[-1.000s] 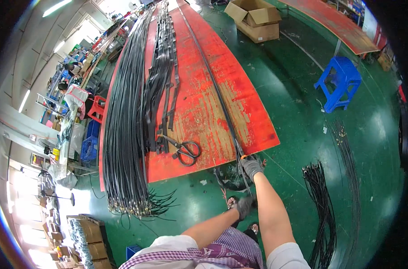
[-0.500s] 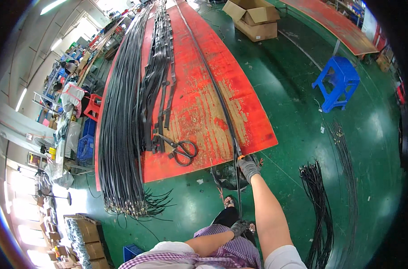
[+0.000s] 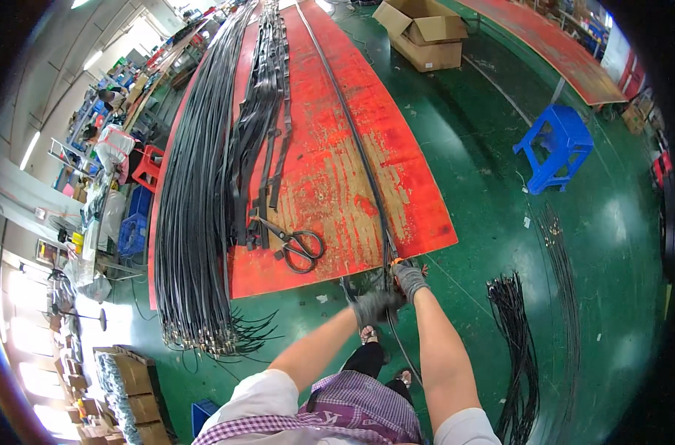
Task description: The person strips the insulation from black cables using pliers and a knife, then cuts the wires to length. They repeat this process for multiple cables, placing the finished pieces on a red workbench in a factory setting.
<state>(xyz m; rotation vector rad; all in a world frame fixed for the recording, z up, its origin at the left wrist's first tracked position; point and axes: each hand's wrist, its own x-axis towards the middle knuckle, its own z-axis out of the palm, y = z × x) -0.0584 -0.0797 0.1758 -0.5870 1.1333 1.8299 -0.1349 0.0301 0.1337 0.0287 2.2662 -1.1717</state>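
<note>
My right hand (image 3: 409, 279), in a grey glove, is closed around a small tool with a grey metal tip and an orange part (image 3: 395, 261); its exact kind cannot be made out. The tool is at the table's front edge, against a long black cable bundle (image 3: 363, 159) that runs up the table. My gloved left hand (image 3: 377, 305) is just below that edge, beside the right hand and the hanging cable ends (image 3: 405, 348); motion blurs its fingers. Black-handled scissors (image 3: 302, 251) lie on the red table (image 3: 330, 271), left of the bundle.
A thick row of black cables (image 3: 192, 222) covers the table's left side, beside flat black sleeves (image 3: 256, 141). More cable bundles (image 3: 517, 348) lie on the green floor at right. A blue stool (image 3: 558, 144) and an open cardboard box (image 3: 426, 53) stand beyond. People sit at far left.
My left hand has risen from near my lap to the table's front edge, beside my right hand. The right hand stays at the tool; the view has shifted slightly.
</note>
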